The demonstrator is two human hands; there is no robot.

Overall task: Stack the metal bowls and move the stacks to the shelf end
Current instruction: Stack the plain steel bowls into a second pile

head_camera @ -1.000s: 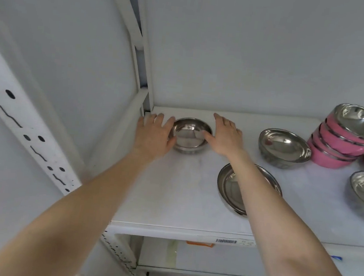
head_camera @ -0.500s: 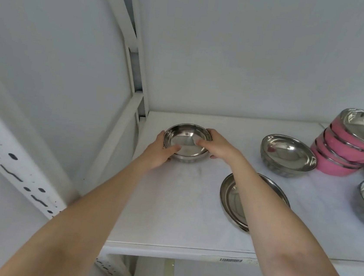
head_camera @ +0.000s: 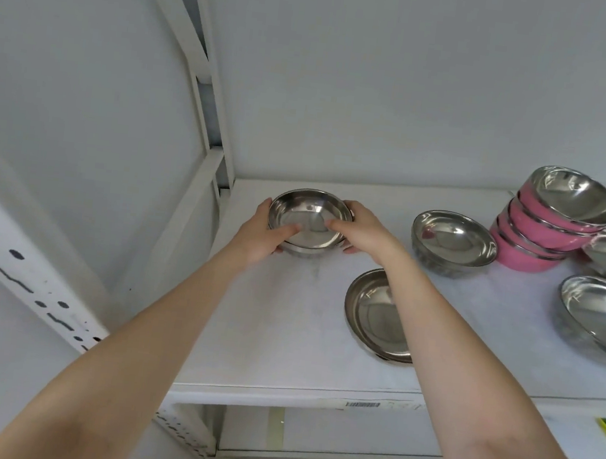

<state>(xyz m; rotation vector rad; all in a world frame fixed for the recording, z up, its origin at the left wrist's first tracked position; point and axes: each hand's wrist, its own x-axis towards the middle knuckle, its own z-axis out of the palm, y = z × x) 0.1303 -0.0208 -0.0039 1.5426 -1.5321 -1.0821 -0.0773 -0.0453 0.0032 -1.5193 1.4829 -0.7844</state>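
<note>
Both hands, left hand and right hand, fingers clamped on small metal bowl near shelf back-left corner, thumbs hooked inside for steady 2-sided grip.

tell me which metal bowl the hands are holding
The small steel bowl by the shelf's left end; both hands grip its rim, the other bowls sit untouched.
</note>
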